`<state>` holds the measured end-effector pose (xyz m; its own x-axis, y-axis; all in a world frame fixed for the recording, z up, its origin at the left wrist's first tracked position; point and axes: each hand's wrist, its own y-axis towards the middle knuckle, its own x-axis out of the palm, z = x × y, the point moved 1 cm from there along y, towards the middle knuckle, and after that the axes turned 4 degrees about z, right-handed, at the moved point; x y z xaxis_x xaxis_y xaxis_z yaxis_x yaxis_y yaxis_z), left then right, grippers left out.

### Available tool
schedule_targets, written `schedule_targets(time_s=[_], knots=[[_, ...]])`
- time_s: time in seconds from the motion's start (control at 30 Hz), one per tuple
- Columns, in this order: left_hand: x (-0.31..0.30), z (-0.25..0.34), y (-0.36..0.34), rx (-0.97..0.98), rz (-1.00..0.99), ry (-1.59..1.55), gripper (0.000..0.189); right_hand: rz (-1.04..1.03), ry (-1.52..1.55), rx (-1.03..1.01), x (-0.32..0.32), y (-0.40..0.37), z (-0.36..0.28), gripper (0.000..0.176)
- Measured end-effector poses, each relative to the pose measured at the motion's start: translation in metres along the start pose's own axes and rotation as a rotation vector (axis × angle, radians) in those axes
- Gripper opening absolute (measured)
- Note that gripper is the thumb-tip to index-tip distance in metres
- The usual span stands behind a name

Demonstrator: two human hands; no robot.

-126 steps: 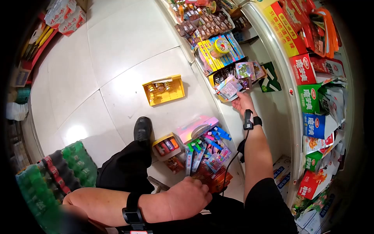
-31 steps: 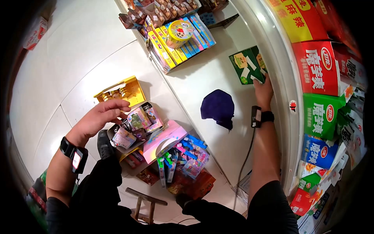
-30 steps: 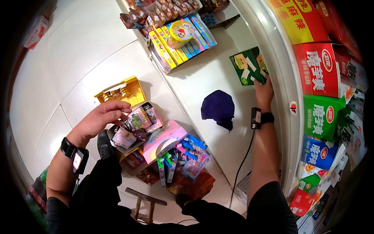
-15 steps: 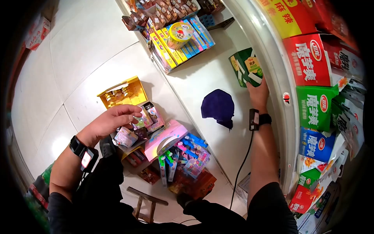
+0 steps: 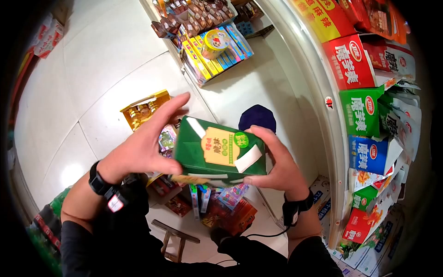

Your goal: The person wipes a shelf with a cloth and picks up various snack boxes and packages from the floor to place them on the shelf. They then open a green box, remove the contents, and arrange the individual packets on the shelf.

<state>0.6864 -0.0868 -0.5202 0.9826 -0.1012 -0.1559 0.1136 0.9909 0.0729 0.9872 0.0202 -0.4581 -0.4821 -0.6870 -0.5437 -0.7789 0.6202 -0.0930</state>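
Observation:
A dark green snack box [image 5: 191, 150] with a cream label is held up in front of me, tilted. My right hand [image 5: 281, 168] grips its right end between thumb and fingers. At the box's left end my left hand [image 5: 138, 143] is spread wide. Its thumb is against or just over the box's lower left corner, and its forefinger stands apart above the upper one. Behind the box, on the white ledge, lies a dark purple cloth [image 5: 257, 119], partly covered.
A yellow box of small treats [image 5: 161, 98] stands on the floor beyond my left hand. Toy packets [image 5: 233, 197] lie below the green box. Bright upright boxes with a yellow tub [image 5: 215, 42] stand ahead. Snack cartons [image 5: 360, 111] line the right shelf. A wooden stool [image 5: 175, 235] is below.
My right hand has carried the green box from the right side of the ledge towards me and left. My left hand has moved right, from above the small boxes to the green box's left end.

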Motion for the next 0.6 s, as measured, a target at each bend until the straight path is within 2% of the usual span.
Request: schedule_targets(time_s=[0.03,0.07,0.1,0.17,0.2,0.23,0.3,0.37,0.43,0.47,0.53,0.6], knots=[[0.003,0.002,-0.006,-0.083,-0.028,-0.232,0.130,-0.009,0.123,0.058,0.005,-0.002,0.000,0.093],[0.001,0.003,-0.011,0.042,-0.127,0.014,0.134,-0.039,0.061,-0.030,0.006,0.000,-0.006,0.092],[0.005,0.007,-0.017,0.187,-0.094,0.196,0.128,-0.032,0.062,-0.024,0.008,0.002,-0.009,0.092],[0.003,0.010,-0.018,0.078,-0.065,0.101,0.113,-0.032,0.071,-0.018,0.009,0.005,-0.012,0.092],[-0.002,0.017,-0.016,0.084,-0.074,0.108,0.113,-0.043,0.086,-0.048,0.010,0.007,-0.009,0.094],[-0.009,0.030,-0.016,0.069,-0.084,0.173,0.104,-0.033,0.088,-0.050,0.010,0.006,0.003,0.094],[-0.017,0.057,-0.020,0.012,-0.031,0.251,0.085,0.070,0.445,0.003,0.016,0.003,0.049,0.091],[-0.033,0.097,-0.030,-0.015,-0.057,0.431,0.089,0.196,-0.186,0.064,0.010,0.000,0.123,0.079],[-0.041,0.131,-0.051,-0.016,-0.045,0.605,0.090,0.375,-0.539,0.264,0.031,-0.007,0.202,0.064],[-0.041,0.142,-0.067,-0.045,-0.012,0.600,0.092,0.378,-0.528,0.266,0.038,-0.005,0.219,0.064],[-0.033,0.165,-0.088,-0.051,-0.013,0.593,0.097,0.384,-0.848,0.211,0.049,-0.002,0.240,0.057],[-0.020,0.174,-0.111,-0.128,-0.017,0.554,0.099,0.400,-0.851,0.191,0.040,0.004,0.254,0.055]])
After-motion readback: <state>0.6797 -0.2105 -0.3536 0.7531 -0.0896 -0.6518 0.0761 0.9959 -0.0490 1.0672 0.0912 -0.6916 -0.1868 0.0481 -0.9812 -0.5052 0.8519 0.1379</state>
